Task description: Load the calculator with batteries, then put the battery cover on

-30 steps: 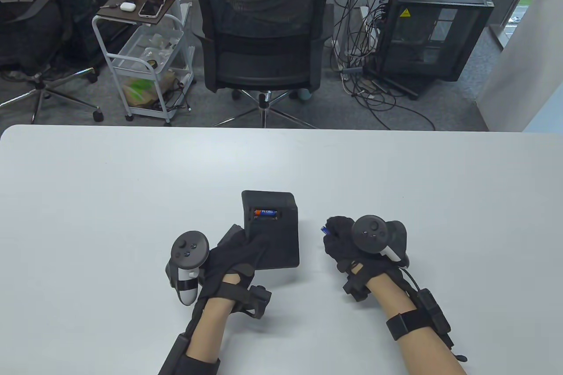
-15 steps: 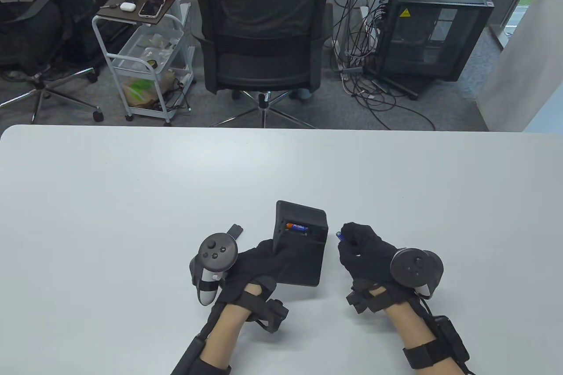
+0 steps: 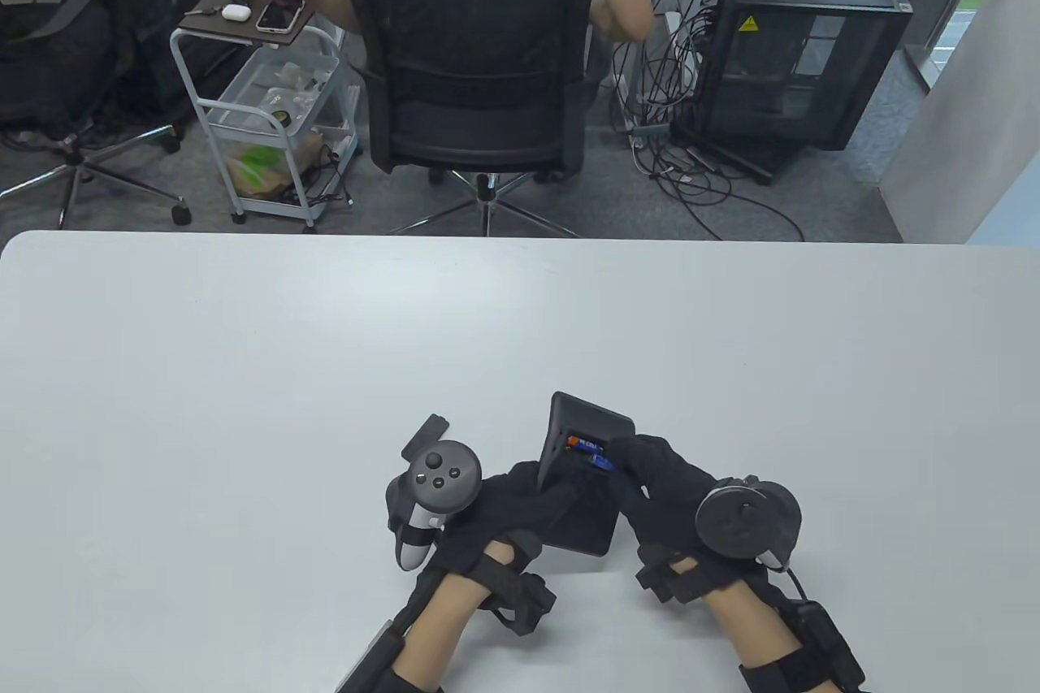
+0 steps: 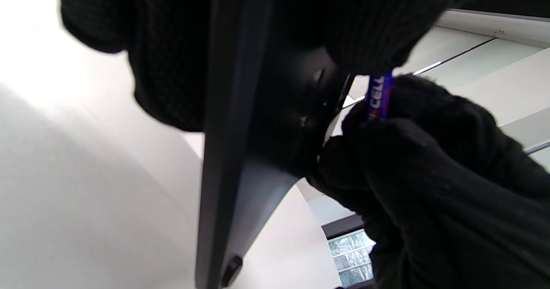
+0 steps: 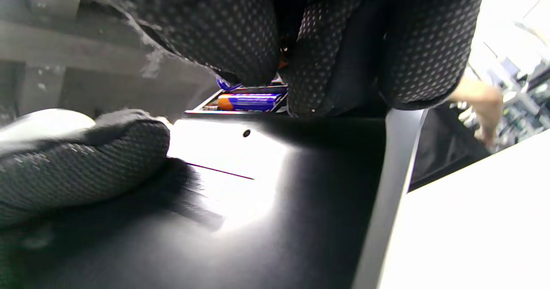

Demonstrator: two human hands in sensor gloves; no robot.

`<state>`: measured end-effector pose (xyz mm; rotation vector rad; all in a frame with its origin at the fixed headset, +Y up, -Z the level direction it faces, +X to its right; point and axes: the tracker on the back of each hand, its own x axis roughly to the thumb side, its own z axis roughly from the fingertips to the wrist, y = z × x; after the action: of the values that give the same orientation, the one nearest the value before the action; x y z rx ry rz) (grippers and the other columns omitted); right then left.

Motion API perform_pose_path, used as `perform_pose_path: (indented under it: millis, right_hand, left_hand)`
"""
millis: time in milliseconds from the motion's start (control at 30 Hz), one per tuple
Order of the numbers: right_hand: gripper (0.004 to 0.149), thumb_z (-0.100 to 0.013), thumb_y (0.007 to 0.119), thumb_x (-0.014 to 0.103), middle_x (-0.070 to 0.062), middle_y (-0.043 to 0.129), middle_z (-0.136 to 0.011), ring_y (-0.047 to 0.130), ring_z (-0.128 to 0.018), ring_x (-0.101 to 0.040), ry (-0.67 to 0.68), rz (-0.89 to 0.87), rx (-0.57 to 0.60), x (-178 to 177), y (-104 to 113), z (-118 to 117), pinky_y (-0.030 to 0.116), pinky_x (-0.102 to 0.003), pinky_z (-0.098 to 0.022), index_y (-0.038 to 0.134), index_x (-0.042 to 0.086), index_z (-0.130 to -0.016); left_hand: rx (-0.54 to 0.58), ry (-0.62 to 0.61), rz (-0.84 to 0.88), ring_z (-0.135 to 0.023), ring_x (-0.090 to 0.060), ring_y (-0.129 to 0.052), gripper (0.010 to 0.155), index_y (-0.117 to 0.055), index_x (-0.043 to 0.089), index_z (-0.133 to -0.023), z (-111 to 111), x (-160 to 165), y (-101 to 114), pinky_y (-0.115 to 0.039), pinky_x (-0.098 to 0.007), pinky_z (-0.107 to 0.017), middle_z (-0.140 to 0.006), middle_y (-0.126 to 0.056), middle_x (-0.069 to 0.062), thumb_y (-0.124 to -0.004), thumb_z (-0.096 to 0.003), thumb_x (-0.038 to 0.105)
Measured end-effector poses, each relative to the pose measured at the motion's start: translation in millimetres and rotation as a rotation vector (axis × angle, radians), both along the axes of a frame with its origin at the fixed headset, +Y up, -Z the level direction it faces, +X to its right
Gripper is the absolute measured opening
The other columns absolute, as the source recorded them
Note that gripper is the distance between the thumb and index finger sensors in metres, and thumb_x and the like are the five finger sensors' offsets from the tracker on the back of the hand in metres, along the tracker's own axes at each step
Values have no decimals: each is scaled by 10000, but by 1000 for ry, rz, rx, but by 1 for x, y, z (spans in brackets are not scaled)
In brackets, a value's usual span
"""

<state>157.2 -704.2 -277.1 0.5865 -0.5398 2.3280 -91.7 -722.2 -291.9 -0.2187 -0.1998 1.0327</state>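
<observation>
The black calculator (image 3: 585,510) is held back side up, tilted, above the table near its front edge. My left hand (image 3: 520,502) grips its left edge. One blue and orange battery (image 3: 587,446) lies in the open battery compartment; it also shows in the right wrist view (image 5: 247,101). My right hand (image 3: 650,474) pinches a second blue battery (image 3: 603,463) and holds its tip at the compartment; it also shows in the left wrist view (image 4: 378,95). The black battery cover (image 3: 426,435) lies on the table behind my left hand's tracker.
The white table (image 3: 244,368) stretches away to the left, the right and the back. An office chair (image 3: 475,67) with a person on it, a small cart (image 3: 268,84) and a computer case (image 3: 800,51) stand beyond the far edge.
Both hands have moved right and toward each other. The calculator has tilted more upright. My right hand has brought the second battery from beside the calculator up to the compartment.
</observation>
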Motion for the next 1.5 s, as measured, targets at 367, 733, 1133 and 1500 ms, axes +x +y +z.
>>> perform_pose_path:
  millis: [367,733,1133,1500]
  right_hand:
    - [478,-413,937,209,-271,881,-752,1033,-482,-351,-28,90,54,-6,8,7,882,-570,-426,823,36,-844]
    - [457,-409,928,251,-243,918,-703,1050,-439,-328,-41,203,83,-8,10,9,905,-552,-405,856,90,-831]
    - [468,-414,921,147,-248,872,-792,1018,-517,-392,-81,362,176,-25,16,23,861,-590,-467,834,75,-868]
    - [465,-378,977,185,-172,927,-721,1046,-473,-318,-125,479,311,-30,19,28,881,-547,-471,875,149,-830]
  left_hand:
    - [9,-23,-24,-442,-253,-1072,597,-809,39,-814,4,7,0,-833,-516,-518,-647,-1006,-116,-879,-424,486]
    - [-38,-53,-9,-439,-252,-1074,600,-809,34,-812,4,10,-4,-836,-515,-517,-643,-1008,-118,-878,-425,487]
    - [-93,-38,76,-428,-244,-1082,606,-808,23,-805,5,14,-11,-847,-512,-508,-631,-1011,-122,-875,-424,489]
    - [-131,-77,107,-433,-243,-1082,606,-805,23,-809,2,11,-12,-846,-511,-511,-636,-1010,-120,-874,-425,488]
